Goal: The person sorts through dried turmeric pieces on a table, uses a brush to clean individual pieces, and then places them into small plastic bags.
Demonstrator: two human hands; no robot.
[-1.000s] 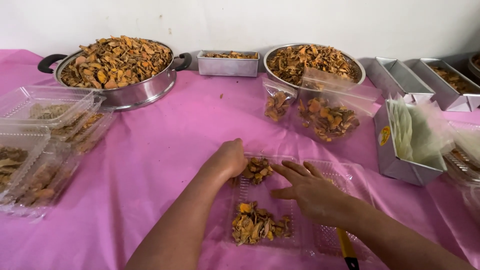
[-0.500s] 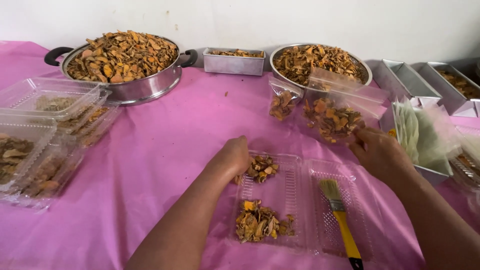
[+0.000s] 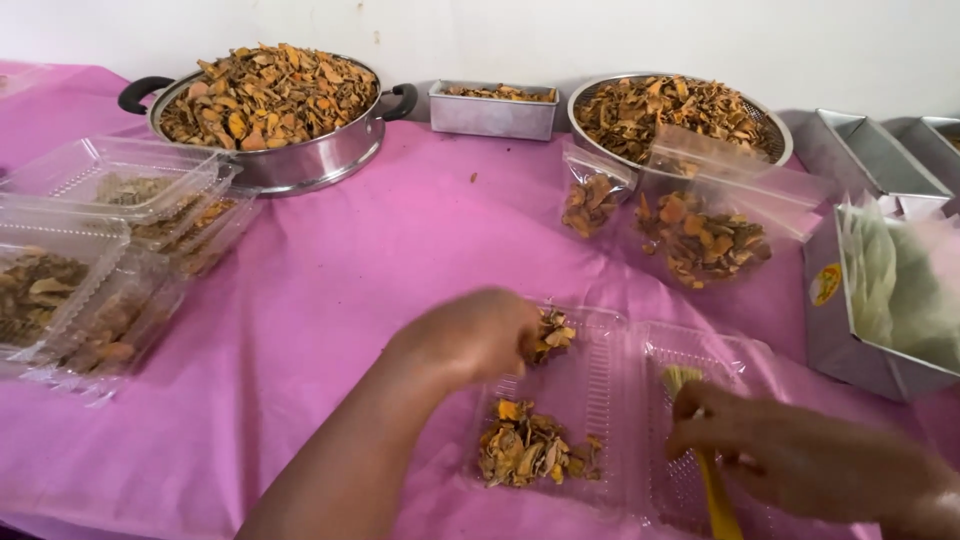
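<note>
Hands occupied the near foreground above an open clear clamshell tray [image 3: 610,400] lying on the pink tablecloth [image 3: 380,270]. Our right hand [image 3: 770,455] had its fingers closed around the yellow handle of a small brush [image 3: 705,460], whose pale bristles pointed away from us over the tray's right half. Our left hand [image 3: 480,335] had its fingers gathered on a pinch of dried orange-brown slices [image 3: 552,333], held over the far part of the tray's left half. Nearer to us in that same half lay a small heap of slices [image 3: 530,450]. To our left we saw a stack of filled clear clamshell boxes [image 3: 100,250], closed and overlapping one another. Beyond the tray, two clear plastic bags [image 3: 690,225] holding more slices rested on the cloth, the smaller one to the left of the larger. At the right edge stood a metal box [image 3: 850,330] containing pale green bags. Farther back we noted a large steel pot [image 3: 290,150] with black handles, heaped with slices, a small rectangular metal tin [image 3: 492,112] and a round metal colander [image 3: 680,110] also filled, with further metal tins [image 3: 870,150] at far right, against a white wall [image 3: 600,40].
</note>
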